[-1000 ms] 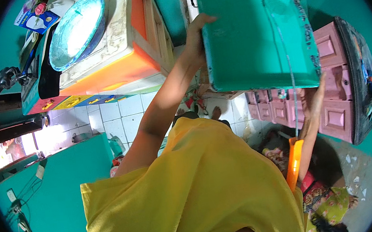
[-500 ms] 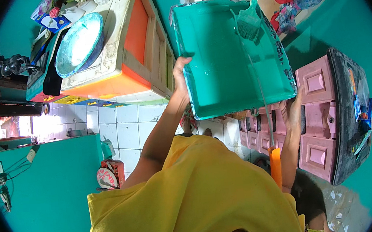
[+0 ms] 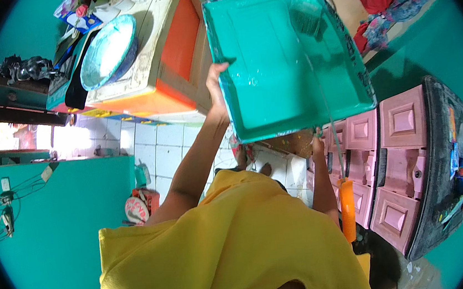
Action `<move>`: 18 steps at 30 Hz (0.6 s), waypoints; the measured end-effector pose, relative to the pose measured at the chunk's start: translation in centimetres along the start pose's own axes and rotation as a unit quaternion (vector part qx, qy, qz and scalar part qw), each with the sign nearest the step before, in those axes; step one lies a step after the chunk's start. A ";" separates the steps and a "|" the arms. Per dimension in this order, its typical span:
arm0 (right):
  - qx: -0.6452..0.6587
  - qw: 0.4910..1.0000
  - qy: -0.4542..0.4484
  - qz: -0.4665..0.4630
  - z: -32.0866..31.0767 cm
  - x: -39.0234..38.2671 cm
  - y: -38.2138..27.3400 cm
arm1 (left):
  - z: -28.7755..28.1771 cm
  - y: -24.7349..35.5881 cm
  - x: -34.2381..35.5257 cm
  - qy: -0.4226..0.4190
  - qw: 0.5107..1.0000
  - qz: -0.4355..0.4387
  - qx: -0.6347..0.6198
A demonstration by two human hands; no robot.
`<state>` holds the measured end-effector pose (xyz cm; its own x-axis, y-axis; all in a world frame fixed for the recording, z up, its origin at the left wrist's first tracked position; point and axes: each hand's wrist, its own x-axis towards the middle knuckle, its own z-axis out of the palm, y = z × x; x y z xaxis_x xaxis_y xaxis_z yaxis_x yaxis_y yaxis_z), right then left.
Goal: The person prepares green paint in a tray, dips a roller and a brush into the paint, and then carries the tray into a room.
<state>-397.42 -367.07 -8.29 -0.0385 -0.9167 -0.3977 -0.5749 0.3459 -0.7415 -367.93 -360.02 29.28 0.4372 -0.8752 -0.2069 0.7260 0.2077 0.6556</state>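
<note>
My left hand (image 3: 216,86) grips the left side of a green-coated paint tray (image 3: 261,105), its thumb over the rim. The wet-looking tray is held up in front of me. At its near edge is my right hand (image 3: 317,139), with green smears on it; most of its fingers are hidden below the tray. A paintbrush (image 3: 307,19) coated in green lies at the tray's far right, its handle over the edge. A thin metal rod crosses the tray and ends in an orange handle (image 3: 348,211) hanging past the near edge, beside my right forearm. The rod's far end is unclear.
To the left, a drawer cabinet (image 3: 173,55) bears a paint-stained basin (image 3: 108,53) and flowers. A pink cabinet (image 3: 401,117) with a dark, cluttered top stands at right. A red round-faced object (image 3: 137,208) sits by the low green wall (image 3: 60,216). White tiles (image 3: 168,150) cover the floor.
My right hand has moved left from the tray's near right corner to below its near edge. The tray has tilted slightly, and the orange handle swings a little lower. My left hand keeps its grip.
</note>
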 end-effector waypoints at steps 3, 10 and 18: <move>-0.089 0.994 0.066 0.005 0.3 -0.6 -1.9 | 0.8 0.2 0.6 -0.039 0.999 0.007 -0.031; -0.146 0.985 0.094 0.014 0.6 0.1 -1.9 | 0.0 0.8 0.9 0.001 0.997 0.076 0.002; -0.312 0.945 0.010 -0.098 0.4 2.2 -0.7 | -1.4 -0.1 -0.5 0.017 0.997 0.077 -0.002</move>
<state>-396.80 -369.25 -8.81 0.1073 -0.9569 -0.2700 -0.9420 -0.0109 -0.3355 -367.44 -358.99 28.30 0.5617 -0.8174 -0.1282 0.6507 0.3408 0.6785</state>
